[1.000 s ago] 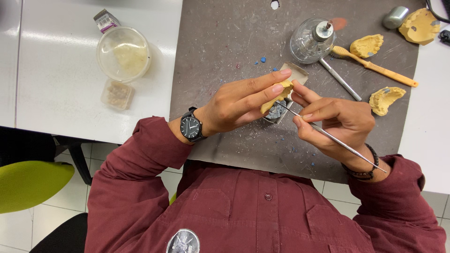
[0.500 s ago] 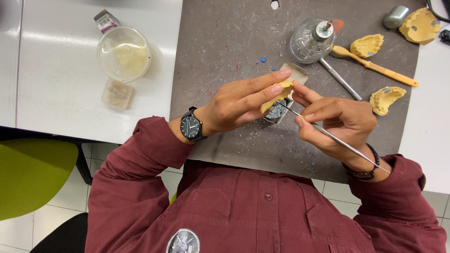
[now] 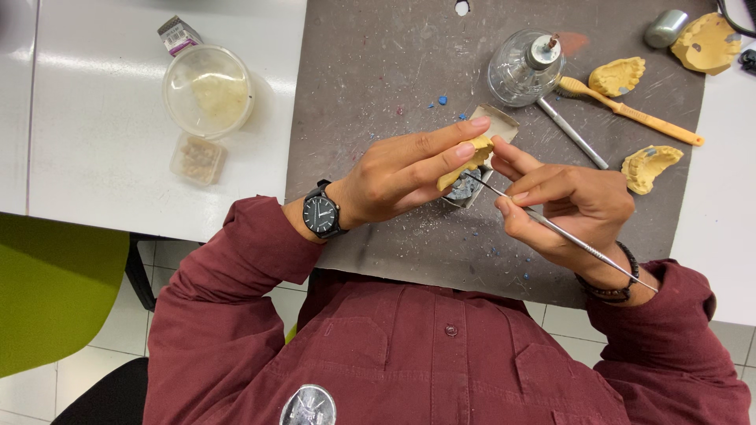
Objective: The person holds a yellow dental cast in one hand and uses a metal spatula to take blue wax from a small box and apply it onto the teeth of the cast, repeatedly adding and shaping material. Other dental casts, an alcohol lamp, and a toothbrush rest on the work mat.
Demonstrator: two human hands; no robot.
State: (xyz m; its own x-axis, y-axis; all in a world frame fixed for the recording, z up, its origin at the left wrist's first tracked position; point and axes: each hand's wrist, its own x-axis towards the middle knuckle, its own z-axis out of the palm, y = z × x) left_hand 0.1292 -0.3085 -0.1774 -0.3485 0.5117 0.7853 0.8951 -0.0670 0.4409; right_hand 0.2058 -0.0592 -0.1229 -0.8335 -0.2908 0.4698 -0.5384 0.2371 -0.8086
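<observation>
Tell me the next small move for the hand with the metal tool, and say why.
Probably a short stroke of the thin metal tool along the yellow dental cast. The right hand has its tip at the cast's edge, and the left hand pinches the cast above the small tray.

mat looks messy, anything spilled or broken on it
Small blue crumbs are scattered over the grey mat, along with pale specks and stains. They look like work debris, not a spill. The yellow casts and glass burner look intact and upright.
</observation>
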